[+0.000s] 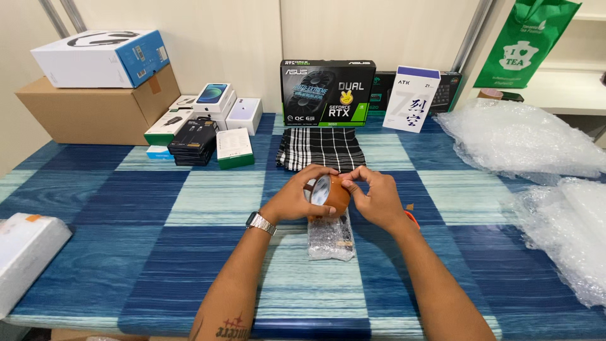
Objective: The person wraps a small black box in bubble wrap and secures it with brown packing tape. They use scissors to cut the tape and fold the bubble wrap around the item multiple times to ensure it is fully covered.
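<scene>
Much of the brown tape roll [329, 194] is covered by the two hands, only its upper face and part of the right rim showing; the loose end of the tape cannot be made out; the small bubble-wrapped parcel [331, 239] lies on the table [158, 215] just near of the roll, its far end tucked under the hands, contents blurred by the wrap; an orange object [411, 218] shows only as a sliver behind the right wrist, kind not clear; a white wrapped block [25, 252] is cut off at the left edge, bubble wrap sheets [536, 142] run out of view at the right; left hand [297, 196] comes in from the near left, forearm stretched over the table, a metal wristwatch [261, 222] on the wrist, fingers curled and closed round the left side of the roll; right hand [375, 196] comes in from the near right, thumb and forefinger pinched together at the roll's far right rim, remaining fingers bent against its side; roll sits upright on edge between both palms, centre of the table, just near of a black-and-white checked cloth [320, 149]; beyond that a black and green graphics card box [328, 93] stands against the wall; stacked small boxes [202, 129] at far left
</scene>
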